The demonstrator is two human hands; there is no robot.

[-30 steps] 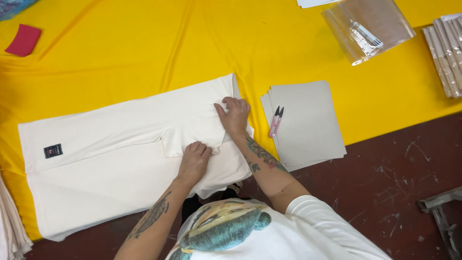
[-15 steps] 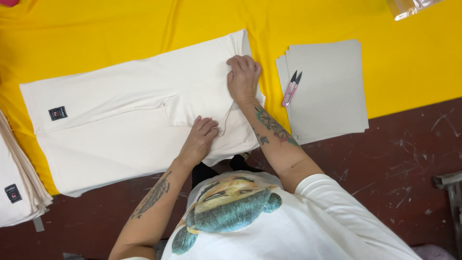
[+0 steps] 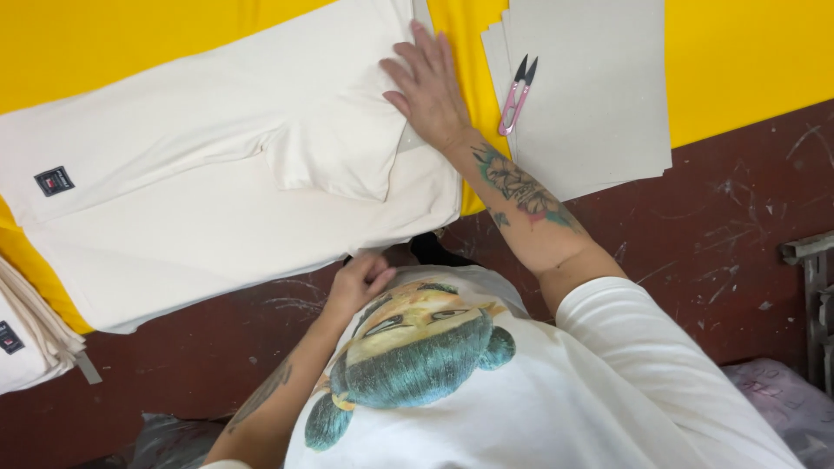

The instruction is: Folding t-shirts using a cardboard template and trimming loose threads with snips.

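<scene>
Pressing down on the cream garment, we keep our right hand flat on its upper right corner, fingers spread and the grip wide, holding nothing but the cloth beneath the palm. Our left hand sits at the near edge of the same garment, fingers curled under the hem; we cannot tell for certain whether that grip is closed on the fabric or only touching it. The garment lies folded across the yellow cloth that covers the bench, with a short sleeve folded over its middle. A small dark rectangular label with a tiny red and white mark sits near the garment's left end. Just beside our right wrist, a stack of grey card sheets rests on the yellow cloth, and a pair of pink-handled thread snips lies on top of it, blades pointing away from us. At the far left edge, a pile of folded cream garments shows another small dark label on its top piece. The bare bench surface nearest us is dark red and scuffed.
</scene>
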